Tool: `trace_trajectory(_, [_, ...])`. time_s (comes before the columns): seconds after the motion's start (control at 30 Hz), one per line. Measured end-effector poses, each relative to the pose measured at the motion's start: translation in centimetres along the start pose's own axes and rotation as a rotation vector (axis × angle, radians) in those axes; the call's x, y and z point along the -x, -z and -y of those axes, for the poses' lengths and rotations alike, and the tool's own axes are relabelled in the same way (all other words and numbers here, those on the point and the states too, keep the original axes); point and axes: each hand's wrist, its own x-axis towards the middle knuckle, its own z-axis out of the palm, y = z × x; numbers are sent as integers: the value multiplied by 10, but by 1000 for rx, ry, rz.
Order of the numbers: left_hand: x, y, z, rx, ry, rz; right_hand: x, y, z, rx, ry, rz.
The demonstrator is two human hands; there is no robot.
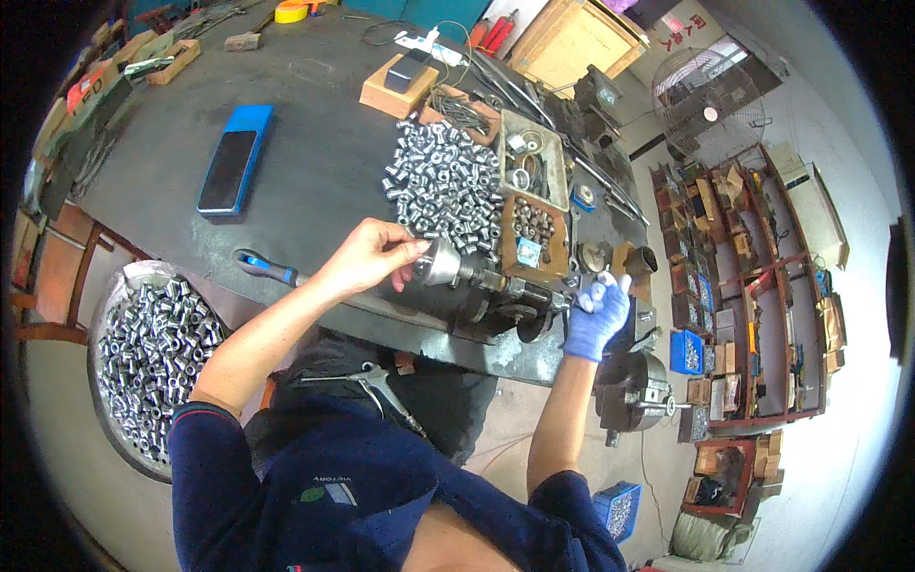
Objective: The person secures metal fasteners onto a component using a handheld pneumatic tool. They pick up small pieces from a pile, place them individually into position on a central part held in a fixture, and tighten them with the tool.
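Gripping metal chuck (440,262) with bare left hand (367,255), fingers around its rim | gloved right hand (597,315) clasping lever, well apart

A single head-worn fisheye view looks steeply down from above the person's shoulders, close over the dark workbench (315,162). The bench fills the frame from nine to one o'clock; the floor and shelving (753,286) curve away at three o'clock, probably farther off than the bending suggests. The forearms enter from six o'clock.
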Motion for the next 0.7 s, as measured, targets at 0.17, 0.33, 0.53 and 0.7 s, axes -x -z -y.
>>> trace_trajectory(0.17, [1,1,-1,141,2,43,50,50,12,9,-62,116])
trace_trajectory(0.33, [1,1,-5,184,11,49,31,120,-33,108,-348,-52])
trace_trajectory(0.53, [8,18,-8,97,0,9,-55,89,-59,561,-75,-89])
trace_trajectory(0.7, [92,91,-8,-205,105,-272,-33,36,-13,72,-21,83])
